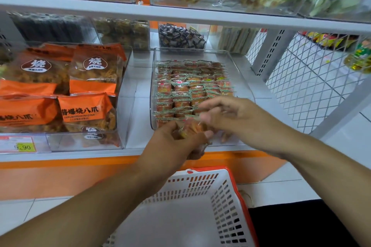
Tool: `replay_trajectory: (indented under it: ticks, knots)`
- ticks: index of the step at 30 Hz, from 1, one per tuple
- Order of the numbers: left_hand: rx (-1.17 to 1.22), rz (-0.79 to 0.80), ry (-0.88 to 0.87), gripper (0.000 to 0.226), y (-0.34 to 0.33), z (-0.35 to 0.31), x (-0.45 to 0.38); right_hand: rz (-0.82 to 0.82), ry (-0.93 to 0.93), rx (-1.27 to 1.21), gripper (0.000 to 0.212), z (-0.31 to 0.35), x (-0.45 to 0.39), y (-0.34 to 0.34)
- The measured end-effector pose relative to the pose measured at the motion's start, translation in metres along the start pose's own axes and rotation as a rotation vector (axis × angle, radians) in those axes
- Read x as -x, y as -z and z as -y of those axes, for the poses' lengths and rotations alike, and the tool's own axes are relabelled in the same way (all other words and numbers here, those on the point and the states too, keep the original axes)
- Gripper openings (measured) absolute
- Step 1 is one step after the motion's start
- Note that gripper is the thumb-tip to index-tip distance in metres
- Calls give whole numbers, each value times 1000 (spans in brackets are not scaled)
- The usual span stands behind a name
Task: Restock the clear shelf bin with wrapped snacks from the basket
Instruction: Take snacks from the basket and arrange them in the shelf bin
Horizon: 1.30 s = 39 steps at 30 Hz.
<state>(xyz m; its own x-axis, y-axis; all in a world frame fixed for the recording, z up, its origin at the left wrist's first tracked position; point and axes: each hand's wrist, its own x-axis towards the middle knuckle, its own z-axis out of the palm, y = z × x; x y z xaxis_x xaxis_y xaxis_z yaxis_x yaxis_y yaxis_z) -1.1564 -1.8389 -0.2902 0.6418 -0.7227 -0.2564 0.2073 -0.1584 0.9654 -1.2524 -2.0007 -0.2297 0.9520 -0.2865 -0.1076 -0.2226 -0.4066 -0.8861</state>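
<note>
A clear shelf bin (242,78) on the middle shelf holds several neat rows of small wrapped snacks (188,86) in orange and green wrappers. In front of its near edge, my left hand (176,142) grips a small bunch of the same wrapped snacks (190,127). My right hand (230,118) reaches in from the right, its fingertips pinching at the top snack of that bunch; motion blur hides the exact grip. Below my arms stands the white basket (226,202) with a red rim, and its visible bottom is bare.
A clear bin of orange snack bags (84,106) stands to the left with a price tag (22,146) at the shelf edge. Behind are bins of dark wrapped sweets (180,38). The upper shelf (180,14) overhangs. A white mesh panel (313,78) closes the right side.
</note>
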Motion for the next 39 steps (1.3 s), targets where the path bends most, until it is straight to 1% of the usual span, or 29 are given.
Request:
replay_trajectory:
  ticks: [1,3,5,7,8,10,12,14,16,18,20,21,23,27,30,33,35,36,39]
  knots:
    - [-58,-8,-36,44,0,1,0,33,-8,10,43,-1,1,-7]
    - [-149,-18,-79,40,0,2,1,15,-24,30,33,-4,2,-14]
    - [-213,-18,-69,47,1,-1,3,-53,-19,37,22,-6,1,-14]
    - [-279,-19,-28,57,1,-2,5,-152,1,64,19,-5,1,-11]
    - [-304,-27,-4,59,1,-2,6,-175,5,37,19,-4,2,-9]
    - [-340,-46,38,60,-1,-3,7,-124,-29,-140,20,-1,4,-8]
    - [-290,-82,58,56,-1,-3,8,-66,-66,-285,22,2,6,-10]
    - [-214,-161,55,46,0,-3,6,-86,-91,-290,23,2,7,-10]
    - [-213,-220,34,33,2,-2,4,-91,-101,-342,23,1,8,-8]
    - [-204,-208,9,21,2,-1,3,4,-140,-436,21,2,10,-8]
    - [-138,-150,1,18,0,-1,3,116,-184,-400,27,-1,13,-13]
    - [-112,-131,-1,20,-2,-1,5,147,-197,-353,29,-4,14,-16]
    - [-132,-108,-4,27,-3,-2,7,181,-212,-300,33,-8,15,-20]
    - [-130,-49,5,54,-3,-4,12,239,-207,-237,33,-9,18,-17]
    - [-157,62,14,69,-4,-4,17,227,-188,-171,31,-10,20,-16]
    - [-132,156,7,79,-7,0,18,186,-203,-88,37,-14,21,-16]
    - [-112,217,12,88,-9,1,17,148,-187,7,29,-15,22,-12]
    - [-105,234,9,93,-9,1,16,141,-177,3,27,-15,22,-9]
    - [-133,233,-23,106,-9,1,10,96,-131,-159,24,-13,20,-1]
